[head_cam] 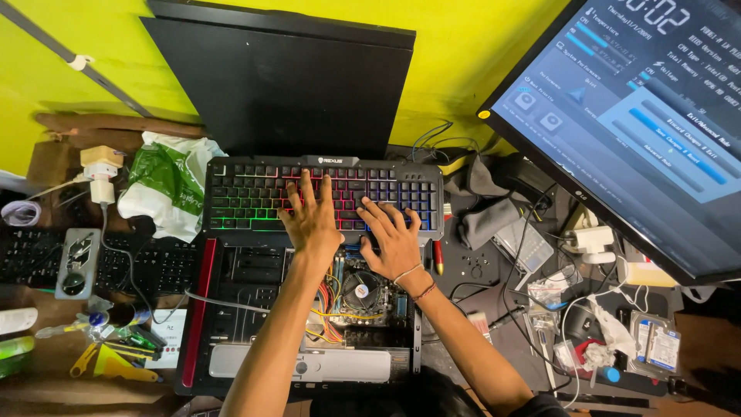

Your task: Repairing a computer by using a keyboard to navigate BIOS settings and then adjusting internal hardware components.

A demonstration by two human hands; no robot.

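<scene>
Resting under both hands [351, 232]: backlit keyboard [255, 193]

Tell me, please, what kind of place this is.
Probably a computer repair bench. Both hands, left hand and right hand, rest on a backlit keyboard set over an open PC case. A monitor shows a setup screen, and loose cables lie around.
</scene>
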